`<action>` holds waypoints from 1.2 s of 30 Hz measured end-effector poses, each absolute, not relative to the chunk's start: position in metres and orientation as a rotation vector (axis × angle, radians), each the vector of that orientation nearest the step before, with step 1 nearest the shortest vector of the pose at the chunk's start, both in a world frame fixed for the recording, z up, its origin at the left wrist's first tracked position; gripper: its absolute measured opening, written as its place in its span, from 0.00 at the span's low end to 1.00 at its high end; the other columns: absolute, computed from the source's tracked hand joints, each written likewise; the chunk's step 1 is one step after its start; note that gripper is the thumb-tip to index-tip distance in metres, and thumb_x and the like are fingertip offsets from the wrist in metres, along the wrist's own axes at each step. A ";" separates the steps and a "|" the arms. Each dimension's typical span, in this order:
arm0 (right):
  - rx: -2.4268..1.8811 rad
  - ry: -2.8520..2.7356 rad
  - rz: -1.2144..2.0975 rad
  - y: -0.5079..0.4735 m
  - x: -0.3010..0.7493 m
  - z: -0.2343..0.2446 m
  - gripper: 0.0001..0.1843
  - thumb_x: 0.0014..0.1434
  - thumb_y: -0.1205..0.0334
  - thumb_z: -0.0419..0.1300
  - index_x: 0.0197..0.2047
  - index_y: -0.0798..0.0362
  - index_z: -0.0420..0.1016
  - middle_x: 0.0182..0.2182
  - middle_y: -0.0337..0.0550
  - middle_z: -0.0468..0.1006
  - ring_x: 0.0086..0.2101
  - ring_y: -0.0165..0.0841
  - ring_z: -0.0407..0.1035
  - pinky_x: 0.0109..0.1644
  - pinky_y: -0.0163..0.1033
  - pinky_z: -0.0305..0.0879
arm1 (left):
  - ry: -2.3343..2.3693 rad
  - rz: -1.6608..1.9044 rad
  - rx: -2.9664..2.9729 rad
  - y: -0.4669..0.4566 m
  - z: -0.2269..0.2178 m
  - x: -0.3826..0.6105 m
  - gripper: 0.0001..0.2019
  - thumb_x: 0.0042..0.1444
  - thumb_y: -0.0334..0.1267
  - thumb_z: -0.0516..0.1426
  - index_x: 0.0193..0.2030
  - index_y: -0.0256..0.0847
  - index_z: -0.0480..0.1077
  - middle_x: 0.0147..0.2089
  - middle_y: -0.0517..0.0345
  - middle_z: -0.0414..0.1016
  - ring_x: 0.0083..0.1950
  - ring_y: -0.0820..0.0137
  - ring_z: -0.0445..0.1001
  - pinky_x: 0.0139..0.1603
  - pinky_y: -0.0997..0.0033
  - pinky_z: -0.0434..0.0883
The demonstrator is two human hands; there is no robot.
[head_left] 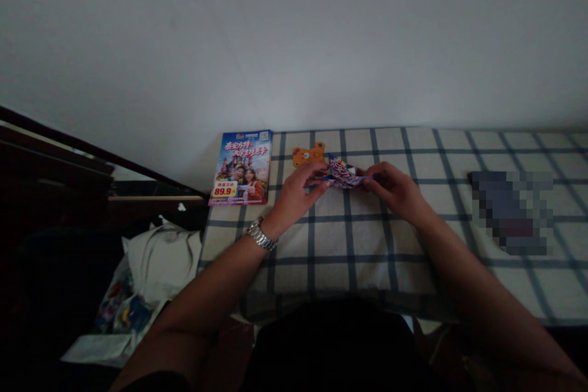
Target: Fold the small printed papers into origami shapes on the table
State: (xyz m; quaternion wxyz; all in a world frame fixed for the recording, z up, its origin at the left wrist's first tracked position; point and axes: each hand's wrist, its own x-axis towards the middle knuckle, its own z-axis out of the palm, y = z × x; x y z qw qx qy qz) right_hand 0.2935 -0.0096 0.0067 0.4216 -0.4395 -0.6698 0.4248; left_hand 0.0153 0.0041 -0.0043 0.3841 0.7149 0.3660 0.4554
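Between my hands is a folded, colourfully printed sheet of paper, bent up in the middle above the checked cloth. My left hand, with a silver watch on its wrist, pinches the sheet's left end between thumb and fingers. At the right end, my right hand grips the paper the same way. A stack of printed flyers with a castle picture and a price of 89.9 lies left of my hands. Just behind my left hand lies an orange bear-shaped piece.
A checked cloth covers the table, which meets a white wall. On the right lies a dark, pixelated flat object. White bags sit on the lower left, beside dark wooden furniture.
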 end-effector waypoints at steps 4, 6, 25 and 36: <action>-1.070 -1.669 1.086 -0.011 0.290 0.007 0.13 0.69 0.47 0.68 0.48 0.46 0.75 0.38 0.41 0.86 0.39 0.38 0.84 0.45 0.45 0.83 | 1.001 1.089 1.961 0.005 -0.005 0.013 0.07 0.70 0.39 0.63 0.52 0.43 0.76 0.50 0.53 0.80 0.49 0.68 0.82 0.54 0.64 0.83; -1.067 -1.654 1.097 -0.012 0.289 0.009 0.14 0.68 0.47 0.68 0.48 0.46 0.75 0.37 0.40 0.86 0.36 0.37 0.83 0.42 0.44 0.83 | 0.992 1.058 1.992 0.005 -0.004 0.012 0.05 0.71 0.38 0.62 0.51 0.44 0.77 0.50 0.54 0.81 0.49 0.68 0.82 0.53 0.65 0.82; -1.192 -1.731 0.588 -0.008 0.305 0.022 0.09 0.70 0.51 0.65 0.48 0.45 0.79 0.48 0.46 0.85 0.47 0.43 0.81 0.48 0.49 0.81 | 0.957 1.048 1.900 0.005 -0.001 0.010 0.04 0.70 0.35 0.61 0.50 0.42 0.75 0.56 0.51 0.82 0.55 0.66 0.83 0.57 0.61 0.83; -1.180 -1.716 0.540 -0.008 0.307 0.022 0.07 0.70 0.52 0.65 0.47 0.45 0.79 0.48 0.47 0.84 0.50 0.45 0.81 0.52 0.51 0.80 | 0.935 1.058 1.848 0.004 0.001 0.010 0.02 0.69 0.36 0.61 0.47 0.43 0.74 0.55 0.52 0.82 0.57 0.65 0.83 0.58 0.60 0.83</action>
